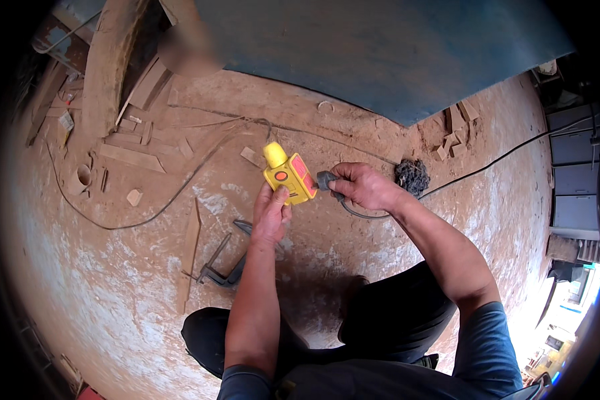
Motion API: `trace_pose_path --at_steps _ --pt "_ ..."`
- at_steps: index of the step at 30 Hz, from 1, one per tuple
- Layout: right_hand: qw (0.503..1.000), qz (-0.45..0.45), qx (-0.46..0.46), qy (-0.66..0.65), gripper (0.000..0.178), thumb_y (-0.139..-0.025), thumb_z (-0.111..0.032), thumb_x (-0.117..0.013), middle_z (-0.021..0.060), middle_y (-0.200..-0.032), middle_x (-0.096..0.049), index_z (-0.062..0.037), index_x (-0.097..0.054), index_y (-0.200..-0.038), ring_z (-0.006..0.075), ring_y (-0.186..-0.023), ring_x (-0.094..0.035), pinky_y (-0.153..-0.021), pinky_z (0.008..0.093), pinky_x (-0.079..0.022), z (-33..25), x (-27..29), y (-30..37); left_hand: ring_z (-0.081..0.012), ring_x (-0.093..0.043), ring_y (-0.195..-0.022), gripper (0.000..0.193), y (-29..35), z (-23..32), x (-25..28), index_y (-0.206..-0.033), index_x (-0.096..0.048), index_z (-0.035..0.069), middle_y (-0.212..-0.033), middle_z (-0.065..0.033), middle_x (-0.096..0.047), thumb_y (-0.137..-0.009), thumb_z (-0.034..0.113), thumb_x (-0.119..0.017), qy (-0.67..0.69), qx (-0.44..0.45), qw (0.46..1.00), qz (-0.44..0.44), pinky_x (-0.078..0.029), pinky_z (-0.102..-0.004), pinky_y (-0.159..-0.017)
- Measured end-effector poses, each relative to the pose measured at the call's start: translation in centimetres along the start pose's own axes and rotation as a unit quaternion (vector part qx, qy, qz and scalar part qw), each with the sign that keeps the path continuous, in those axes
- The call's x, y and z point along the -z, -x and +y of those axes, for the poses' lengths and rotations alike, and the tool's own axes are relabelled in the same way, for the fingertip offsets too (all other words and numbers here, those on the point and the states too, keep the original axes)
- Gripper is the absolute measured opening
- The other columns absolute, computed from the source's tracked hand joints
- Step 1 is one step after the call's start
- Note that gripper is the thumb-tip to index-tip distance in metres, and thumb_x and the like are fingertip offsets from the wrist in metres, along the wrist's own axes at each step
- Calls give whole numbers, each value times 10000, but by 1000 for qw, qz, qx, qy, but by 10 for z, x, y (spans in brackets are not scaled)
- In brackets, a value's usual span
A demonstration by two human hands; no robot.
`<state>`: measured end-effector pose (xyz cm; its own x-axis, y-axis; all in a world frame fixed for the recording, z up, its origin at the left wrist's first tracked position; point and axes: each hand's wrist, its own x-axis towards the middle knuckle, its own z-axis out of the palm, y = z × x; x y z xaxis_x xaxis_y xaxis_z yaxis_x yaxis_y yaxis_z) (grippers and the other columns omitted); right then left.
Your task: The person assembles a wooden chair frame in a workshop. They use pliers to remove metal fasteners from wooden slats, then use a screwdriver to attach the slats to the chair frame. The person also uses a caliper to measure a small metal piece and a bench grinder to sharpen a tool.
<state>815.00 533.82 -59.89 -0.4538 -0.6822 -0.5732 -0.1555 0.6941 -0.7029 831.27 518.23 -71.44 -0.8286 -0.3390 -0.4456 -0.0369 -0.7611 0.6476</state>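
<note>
My left hand (272, 215) is closed around the lower end of a yellow power socket block (283, 175) with red faces and a round orange-red button. A dark cord leaves its far end. In my right hand (361, 187) is a black plug (325, 180), pinched between thumb and fingers. The plug's front meets the red side of the block; whether its pins are inside I cannot tell. A black cable (363, 216) trails from the plug below my right hand. Both hands are held above the dusty floor, in front of my bent knees.
A metal clamp (223, 270) and a thin wood strip (192, 247) lie left of my left forearm. Wood offcuts (132, 157) scatter the far left floor, more (455, 137) at right. A dark fibrous clump (412, 177) sits beyond my right wrist. A blue-green panel (380, 53) spans the far side.
</note>
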Motion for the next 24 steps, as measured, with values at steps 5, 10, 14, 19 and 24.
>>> trace_pose_path --at_steps 5,10,14,19,24 --pt "994 28 75 76 251 -928 -233 -607 172 -937 -670 -40 -645 -1083 340 -897 -643 -799 408 -498 3 -2 5 -4 -368 -528 367 4 9 -5 -1329 -480 118 -973 18 -584 -978 156 -578 -21 11 1000 -14 -286 -164 -435" --pt "994 6 62 88 243 -931 -227 -604 161 -903 -671 -40 -644 -1081 313 -865 -640 -782 402 -497 -6 -4 12 -3 -354 -524 325 6 6 -11 -1309 -496 124 -922 30 -575 -995 179 -560 -119 1 993 1 -277 -171 -436" --pt "995 25 77 61 250 -946 -241 -605 116 -841 -671 -45 -647 -1094 238 -793 -630 -746 362 -499 20 -18 1 0 -349 -511 300 8 -2 -12 -1299 -503 128 -907 29 -568 -1007 187 -539 -87 15 996 -4 -270 -170 -423" --pt "1000 -10 15 12 260 -949 -241 -595 117 -842 -677 -48 -650 -1114 233 -794 -629 -750 358 -500 21 -26 -6 -6 -406 -547 279 8 -17 0 -1271 -518 111 -946 20 -585 -1004 186 -542 -82 44 995 33 -318 -172 -453" --pt "969 20 34 245 478 -931 -303 -605 188 -1080 -687 -18 -539 -1308 332 -1007 -656 -889 393 -506 81 -47 -46 -170 -646 -969 399 -19 -84 35 -1237 -540 6 -1080 -76 -670 -929 229 -660 -239 -42 965 97 -506 -330 -871"
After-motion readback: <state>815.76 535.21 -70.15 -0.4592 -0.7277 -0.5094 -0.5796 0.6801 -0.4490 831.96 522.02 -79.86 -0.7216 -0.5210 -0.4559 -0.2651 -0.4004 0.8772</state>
